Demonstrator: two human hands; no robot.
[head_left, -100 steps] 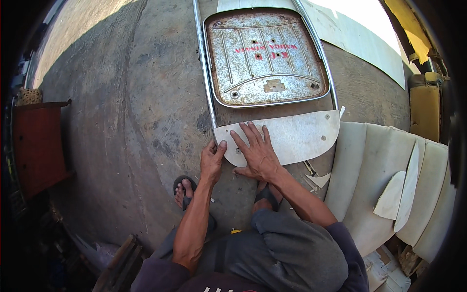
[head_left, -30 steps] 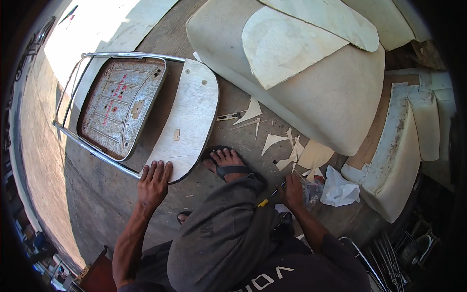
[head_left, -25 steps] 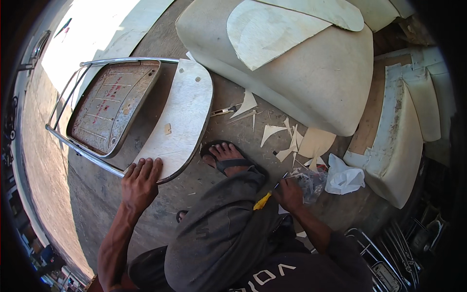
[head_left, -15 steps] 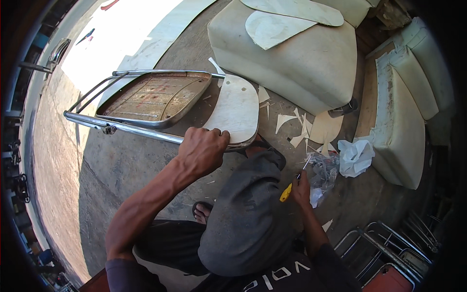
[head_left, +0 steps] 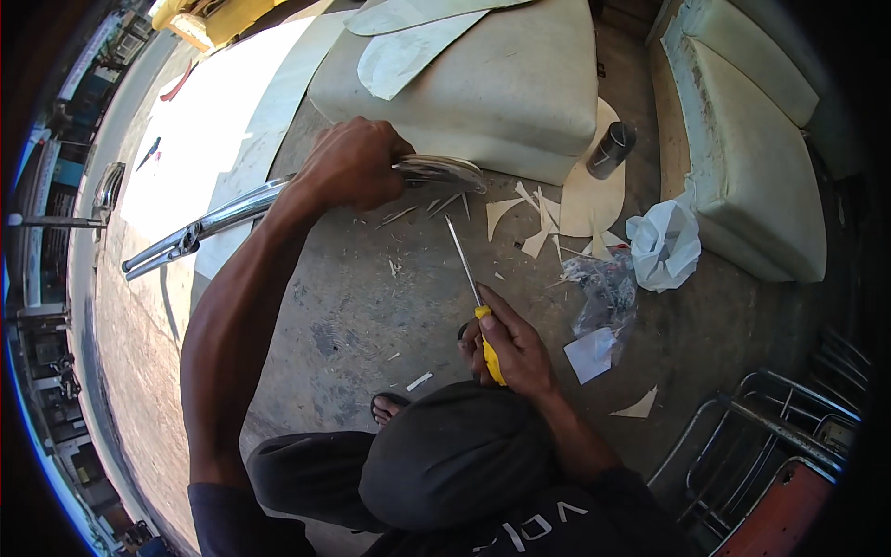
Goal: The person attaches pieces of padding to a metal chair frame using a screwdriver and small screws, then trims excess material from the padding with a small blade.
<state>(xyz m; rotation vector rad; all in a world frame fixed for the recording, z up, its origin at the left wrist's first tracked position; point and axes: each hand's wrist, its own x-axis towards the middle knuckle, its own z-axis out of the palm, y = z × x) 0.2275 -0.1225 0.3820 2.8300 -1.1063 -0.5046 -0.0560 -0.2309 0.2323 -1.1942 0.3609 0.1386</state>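
My left hand [head_left: 360,167] is closed round the backrest end of a metal folding chair, whose chrome tubes [head_left: 232,209] stretch off to the left. The chair is tipped up, so the backrest [head_left: 444,171] shows nearly edge-on just past my knuckles, and its seat is out of sight. Below and to the right, my right hand [head_left: 520,348] grips a screwdriver [head_left: 490,345] by its yellow and black handle. The bare shaft points up and away, toward the backrest, and its tip is apart from the chair.
A cream padded seat block [head_left: 473,88] stands ahead, with cut white boards [head_left: 413,60] on top. Offcuts [head_left: 536,232], a dark can [head_left: 613,148] and a white plastic bag [head_left: 664,243] lie to the right. Cream upholstery [head_left: 752,158] and another chair frame [head_left: 770,418] are beyond.
My left hand has raised the chair and turned it from lying flat to on edge. The right hand has brought the screwdriver up and left, its tip now toward the chair.
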